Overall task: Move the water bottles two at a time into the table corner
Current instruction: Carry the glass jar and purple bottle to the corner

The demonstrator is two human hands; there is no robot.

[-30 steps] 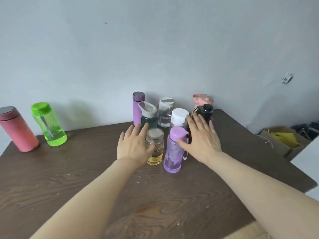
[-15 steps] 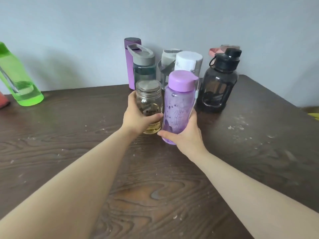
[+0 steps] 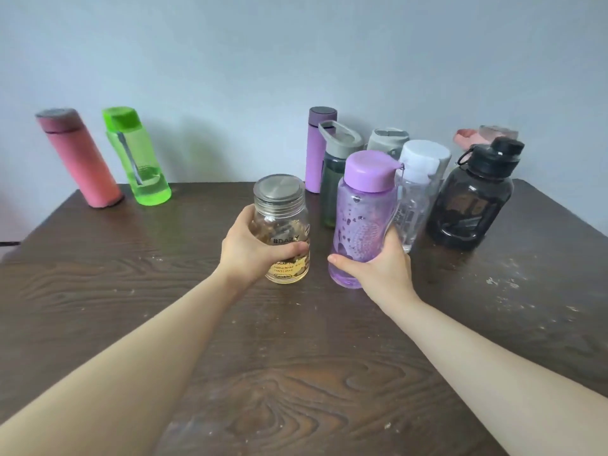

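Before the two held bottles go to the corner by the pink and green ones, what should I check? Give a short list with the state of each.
1. Left hand grips the glass jar: ok.
2. Right hand grips the purple bottle: ok.
3. Jar lid and purple cap in place: ok; tightness cannot tell.
4. Both bottles lifted off the table: cannot tell.
5. Bare table on the way to the pink bottle and green bottle: ok.
6. Purple bottle free of the clear bottle behind it: cannot tell.
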